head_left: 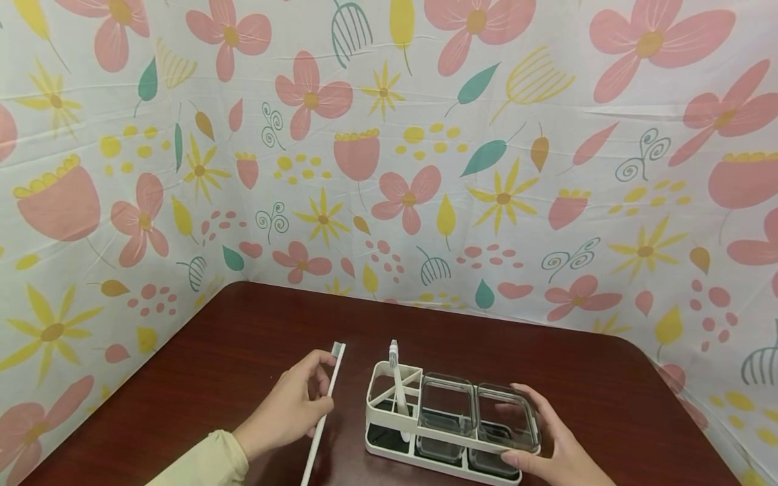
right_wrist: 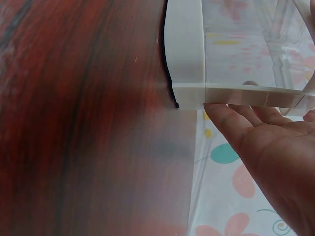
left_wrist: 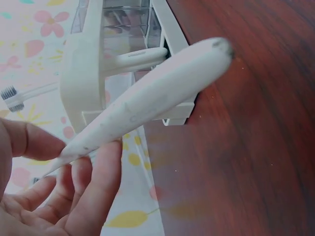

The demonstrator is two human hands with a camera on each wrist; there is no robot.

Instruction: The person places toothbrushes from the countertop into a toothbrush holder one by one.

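Note:
My left hand [head_left: 286, 408] pinches a white toothbrush [head_left: 322, 422] between thumb and fingers, its bristle end up and its handle slanting down toward me. The left wrist view shows the thick handle [left_wrist: 162, 88] end close up. To the right stands a white toothbrush holder [head_left: 389, 420] with a divided left section and a dark base. Leaning in that section is a second toothbrush [head_left: 398, 388], head up. Two clear cups [head_left: 448, 403] sit in the holder's other openings. My right hand [head_left: 562, 445] grips its right end, thumb in front, fingers behind.
The dark red-brown wooden table [head_left: 273, 324] carries the holder near its front. Floral cloth [head_left: 389, 202] hangs right behind the table and along its left and right sides.

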